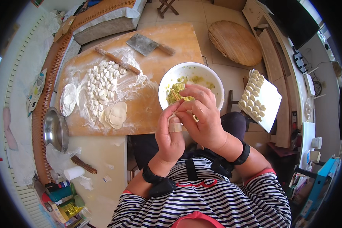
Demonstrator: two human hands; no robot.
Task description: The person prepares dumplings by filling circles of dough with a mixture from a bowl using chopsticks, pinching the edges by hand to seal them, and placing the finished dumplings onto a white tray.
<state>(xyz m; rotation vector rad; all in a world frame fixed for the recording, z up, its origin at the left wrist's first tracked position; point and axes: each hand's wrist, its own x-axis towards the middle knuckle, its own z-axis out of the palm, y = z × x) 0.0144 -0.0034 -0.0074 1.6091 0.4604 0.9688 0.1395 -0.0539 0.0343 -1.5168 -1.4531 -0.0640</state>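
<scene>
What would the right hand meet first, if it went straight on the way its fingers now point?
Most likely the left hand: the right hand points leftward and somewhat away from the person, and both look very close together. Their exact depth is unclear.

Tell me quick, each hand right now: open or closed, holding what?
Left hand: closed, pinching a piece of dough.
Right hand: closed, pinching the same dough; chopsticks seem tucked under its fingers.
</scene>
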